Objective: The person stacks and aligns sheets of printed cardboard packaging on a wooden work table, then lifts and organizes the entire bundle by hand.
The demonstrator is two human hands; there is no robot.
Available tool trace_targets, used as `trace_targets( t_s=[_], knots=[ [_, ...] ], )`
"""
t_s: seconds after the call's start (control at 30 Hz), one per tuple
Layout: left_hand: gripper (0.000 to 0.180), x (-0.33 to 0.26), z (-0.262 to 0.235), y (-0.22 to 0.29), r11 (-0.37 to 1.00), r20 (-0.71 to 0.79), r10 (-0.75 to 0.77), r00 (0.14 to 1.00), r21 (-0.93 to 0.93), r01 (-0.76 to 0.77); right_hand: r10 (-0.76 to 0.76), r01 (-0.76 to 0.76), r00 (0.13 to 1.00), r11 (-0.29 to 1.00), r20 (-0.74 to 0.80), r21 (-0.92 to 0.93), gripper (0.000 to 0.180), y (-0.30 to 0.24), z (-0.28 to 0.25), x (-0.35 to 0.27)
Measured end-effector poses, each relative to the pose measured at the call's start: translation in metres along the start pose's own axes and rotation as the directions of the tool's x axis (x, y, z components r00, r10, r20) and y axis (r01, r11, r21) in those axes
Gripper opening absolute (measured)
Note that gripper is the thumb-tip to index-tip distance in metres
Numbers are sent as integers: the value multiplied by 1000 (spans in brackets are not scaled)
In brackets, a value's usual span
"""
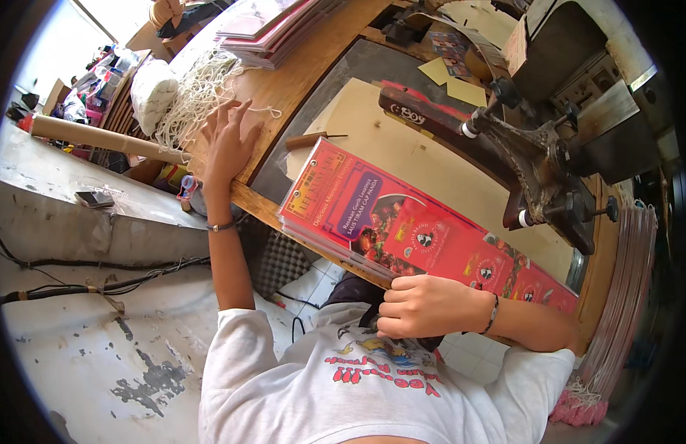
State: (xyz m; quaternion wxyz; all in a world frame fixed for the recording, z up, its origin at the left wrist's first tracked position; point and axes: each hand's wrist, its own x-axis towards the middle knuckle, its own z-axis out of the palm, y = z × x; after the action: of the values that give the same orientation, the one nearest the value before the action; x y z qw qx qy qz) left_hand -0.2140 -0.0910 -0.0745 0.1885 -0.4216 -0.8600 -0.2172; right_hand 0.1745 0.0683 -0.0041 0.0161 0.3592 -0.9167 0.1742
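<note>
My left hand is over the table's left corner, fingers spread, beside a loose heap of white cords. Nothing shows in its grasp. A stack of long, red, glossy printed sheets lies slantwise in front of me, with metal eyelets in its upper left end. My right hand is curled closed at the near edge of this stack; its fingers hide whatever may be inside them. Just beyond the stack's left end lies an awl with a wooden handle.
A dark metal press-like device stands at the right over a pale board. More bound sheets are piled at the back. Strips with cords hang off the right side. A cardboard tube lies at the left.
</note>
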Motion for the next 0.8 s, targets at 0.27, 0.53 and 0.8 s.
trace_targets(
  t_s=[0.27,0.53,0.8],
  knots=[
    [45,0,-2,0,999,70,40,997,14,-41,5,-5,1000,1000,-23,-1,16,-2,1,0],
    [40,1,2,-2,995,-18,-89,996,49,90,-1,0,1000,998,-11,-70,14,-2,-2,2],
    [39,19,12,-20,975,-65,-182,981,116,189,-18,15,999,996,-32,-90,15,-1,2,1]
  ],
)
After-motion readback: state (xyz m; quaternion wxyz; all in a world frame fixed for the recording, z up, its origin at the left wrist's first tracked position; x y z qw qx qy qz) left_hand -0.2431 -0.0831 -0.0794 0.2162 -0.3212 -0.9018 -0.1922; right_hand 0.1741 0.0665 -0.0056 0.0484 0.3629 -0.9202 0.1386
